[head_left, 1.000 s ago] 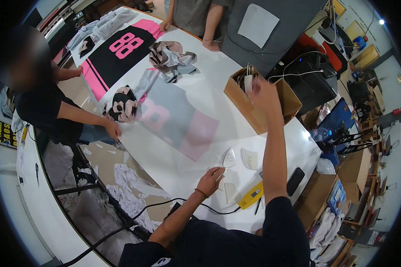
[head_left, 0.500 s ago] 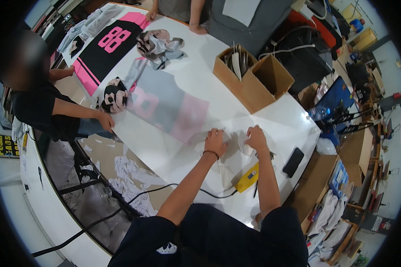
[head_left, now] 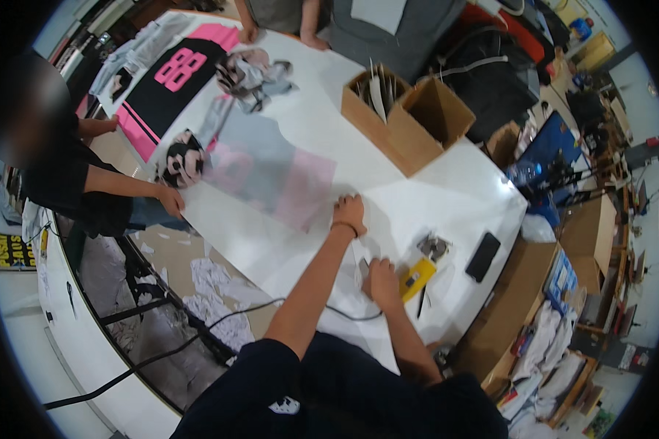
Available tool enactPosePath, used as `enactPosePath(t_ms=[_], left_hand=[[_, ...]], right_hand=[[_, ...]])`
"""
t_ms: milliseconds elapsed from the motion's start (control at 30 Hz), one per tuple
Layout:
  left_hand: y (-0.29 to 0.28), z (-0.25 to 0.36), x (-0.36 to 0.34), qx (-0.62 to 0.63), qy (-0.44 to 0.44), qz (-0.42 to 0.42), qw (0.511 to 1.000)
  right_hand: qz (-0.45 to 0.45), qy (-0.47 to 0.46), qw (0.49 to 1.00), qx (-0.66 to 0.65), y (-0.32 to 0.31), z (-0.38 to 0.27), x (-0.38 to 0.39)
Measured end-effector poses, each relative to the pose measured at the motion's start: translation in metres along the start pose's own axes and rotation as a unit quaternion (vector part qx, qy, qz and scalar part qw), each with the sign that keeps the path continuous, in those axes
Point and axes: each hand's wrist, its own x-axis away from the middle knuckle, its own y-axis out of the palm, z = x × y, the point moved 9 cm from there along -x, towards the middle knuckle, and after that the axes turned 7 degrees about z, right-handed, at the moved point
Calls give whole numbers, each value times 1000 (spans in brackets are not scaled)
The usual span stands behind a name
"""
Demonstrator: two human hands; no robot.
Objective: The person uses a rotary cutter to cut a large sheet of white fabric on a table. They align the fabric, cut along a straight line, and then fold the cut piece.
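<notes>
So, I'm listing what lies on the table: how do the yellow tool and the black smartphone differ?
Colour: the yellow tool is mostly bright, the black smartphone dark.
Shape: the tool looks like a chunky block, the smartphone a flat slab with rounded corners.
Place: the tool lies right beside the right hand; the smartphone lies farther from it, nearer the table's right edge.
Shared: both rest on the white table.
</notes>
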Motion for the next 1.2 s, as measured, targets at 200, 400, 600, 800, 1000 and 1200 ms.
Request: enactPosePath(t_ms=[200,400,600,800,1000,1200], left_hand=[[1,-17,20,106,-38,45,993],[-29,-52,59,176,-25,67,982],[15,-51,152,58,-58,44,996],[36,-41,175,-3,-40,80,996],[29,-47,167,58,-80,65,993],[32,-56,166,132,-83,61,986]], right_hand=[[-16,15,1000,21,17,-21,13],[16,-33,998,-48,13,-20,12],[38,47,978,-202,-22,-9,-7],[-112,-79,990,-41,7,-15,-8],[-28,-114,990,73,32,-34,30],[-30,-150,986,-60,36,-32,27]])
